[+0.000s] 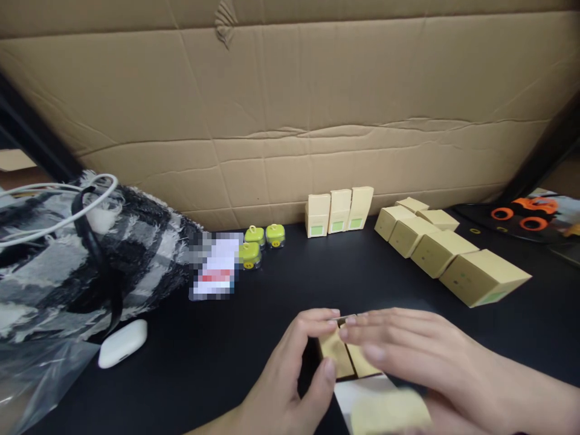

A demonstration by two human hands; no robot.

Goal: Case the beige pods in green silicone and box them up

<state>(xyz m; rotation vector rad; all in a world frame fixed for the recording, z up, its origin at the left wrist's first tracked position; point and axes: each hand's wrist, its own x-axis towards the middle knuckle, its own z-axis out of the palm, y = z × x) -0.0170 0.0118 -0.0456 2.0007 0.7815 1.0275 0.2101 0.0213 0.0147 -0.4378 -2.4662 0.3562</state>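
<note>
A small tan cardboard box [336, 353] sits low in the view, between my hands. A dark gap runs between its two tan panels, and a white panel [347, 402] shows at the near side. Beside it, a tan flap [392, 414] is blurred. My left hand [294, 368] grips the box's left side, with thumb and fingers curved round it. Over the box's right part lies my right hand [417, 350], fingers stretched flat and touching the top. Its thumb is mostly hidden, as is the box's right side.
Several tan boxes [469, 269] stand at the right, and three upright ones [339, 211] lean near the cardboard wall [290, 90]. Three green-lidded containers [255, 235] and a blurred-out packet [217, 266] lie left. Further left are a white case [123, 344] and fuzzy fabric [149, 241]; an orange toy vehicle [530, 211] stands far right.
</note>
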